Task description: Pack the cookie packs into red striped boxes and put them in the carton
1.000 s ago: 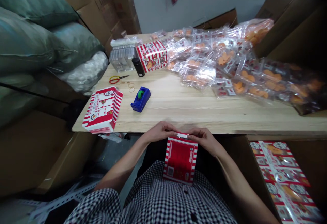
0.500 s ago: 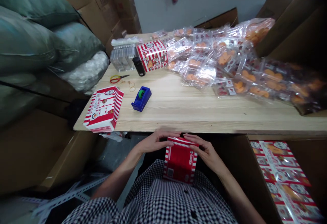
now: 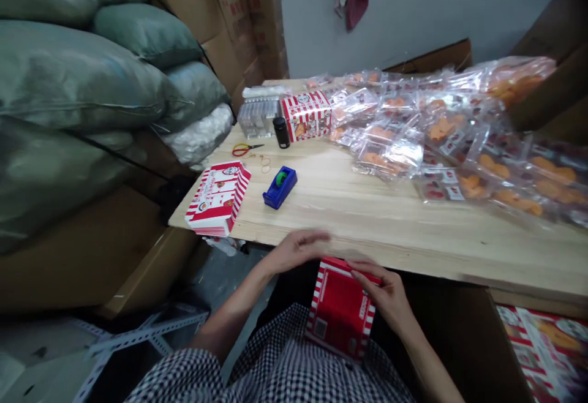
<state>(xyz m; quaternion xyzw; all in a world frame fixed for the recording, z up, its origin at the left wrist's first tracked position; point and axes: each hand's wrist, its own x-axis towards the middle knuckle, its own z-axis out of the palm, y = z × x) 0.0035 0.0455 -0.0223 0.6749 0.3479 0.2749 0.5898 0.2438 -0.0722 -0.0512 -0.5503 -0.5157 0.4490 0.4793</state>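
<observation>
A red carton with striped white edges [image 3: 342,311] rests upright against my lap, below the table's front edge. My right hand [image 3: 384,290] grips its top right edge, thumb on the near face and fingers over the top. Just above the carton's upper left corner, my left hand [image 3: 296,250] is apart from it with nothing in it, its fingers stretched out and slightly blurred. On the table beyond, a blue tape dispenser [image 3: 280,188] with a green roll stands nearest my left hand. To its left lies a stack of flat red-and-white cartons [image 3: 214,198].
Scissors [image 3: 245,149], a black bottle [image 3: 282,133] and a made-up carton [image 3: 307,118] stand farther back. Clear bags with orange pieces [image 3: 388,152] cover the table's back and right. An open cardboard box with printed cartons [image 3: 546,342] is at lower right; stuffed sacks [image 3: 78,78] pile up left.
My left hand has let go of the carton and lifted off its top left. The carton has tilted a little while my right hand keeps hold. The view has shifted left.
</observation>
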